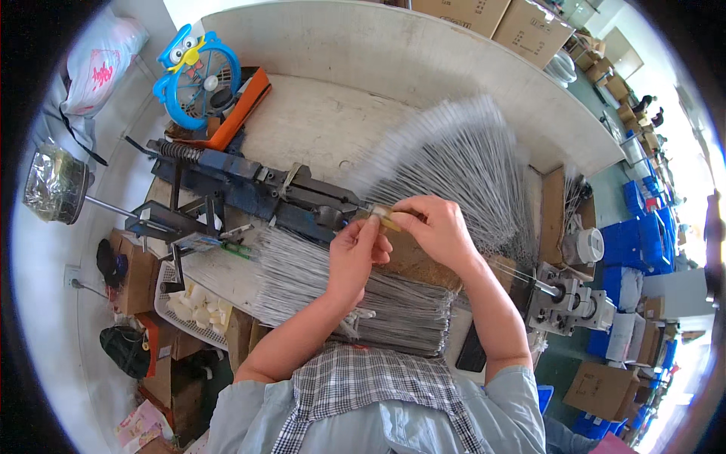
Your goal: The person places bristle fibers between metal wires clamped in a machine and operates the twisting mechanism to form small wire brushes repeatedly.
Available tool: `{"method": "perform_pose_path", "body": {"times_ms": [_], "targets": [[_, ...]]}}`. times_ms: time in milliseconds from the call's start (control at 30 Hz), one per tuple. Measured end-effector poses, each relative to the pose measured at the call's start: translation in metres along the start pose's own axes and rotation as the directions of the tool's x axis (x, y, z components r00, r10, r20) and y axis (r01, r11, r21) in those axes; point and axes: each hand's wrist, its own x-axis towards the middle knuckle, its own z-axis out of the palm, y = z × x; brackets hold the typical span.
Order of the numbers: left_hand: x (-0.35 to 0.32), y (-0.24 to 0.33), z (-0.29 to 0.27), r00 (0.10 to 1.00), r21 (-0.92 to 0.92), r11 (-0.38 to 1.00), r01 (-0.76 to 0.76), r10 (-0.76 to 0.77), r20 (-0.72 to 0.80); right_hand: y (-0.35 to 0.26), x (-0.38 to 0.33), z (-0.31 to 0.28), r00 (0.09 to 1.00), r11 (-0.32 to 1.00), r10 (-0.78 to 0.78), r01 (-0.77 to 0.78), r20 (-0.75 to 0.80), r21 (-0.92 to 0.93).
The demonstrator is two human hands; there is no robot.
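Both my hands meet at the right end of a long dark metal bench device (291,189) that has a coil spring at its far left end. My right hand (435,227) pinches a small yellowish, shiny piece (389,220) between thumb and fingers; its exact kind is unclear. With thumb and forefinger pressed together, my left hand (355,257) touches the left end of the same piece. The fingertips hide part of the piece and the tip of the device. Beneath my wrists lies a thick bundle of thin grey wires (401,314).
A large fan of grey wires (461,166) spreads behind my right hand. A blue toy-like fan (198,79) and an orange tray (240,113) stand at the back left. Right of my forearm is a metal machine (567,303). A white basket (185,321) holds pale parts; a phone (472,348) lies near the front edge.
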Motion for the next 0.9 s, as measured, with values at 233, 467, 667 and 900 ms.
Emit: {"method": "perform_pose_path", "body": {"times_ms": [233,467,667,900], "targets": [[0.003,0.008,0.011,0.994,-0.273,0.956,0.104,-0.111,-0.011,-0.004,-0.009,0.013,0.955,0.951,-0.236,0.187,-0.182,-0.247],[0.004,-0.011,0.006,0.999,-0.399,0.917,-0.027,0.014,-0.034,-0.007,-0.012,0.035,0.882,0.901,-0.322,0.175,-0.343,-0.397],[-0.003,-0.005,0.022,0.994,-0.395,0.916,-0.073,0.035,-0.102,-0.003,-0.020,0.029,0.856,0.864,-0.413,0.259,-0.313,-0.432],[0.001,-0.009,0.020,0.993,-0.421,0.900,-0.115,0.086,-0.087,-0.001,-0.023,0.021,0.868,0.871,-0.404,0.269,-0.290,-0.411]]}}
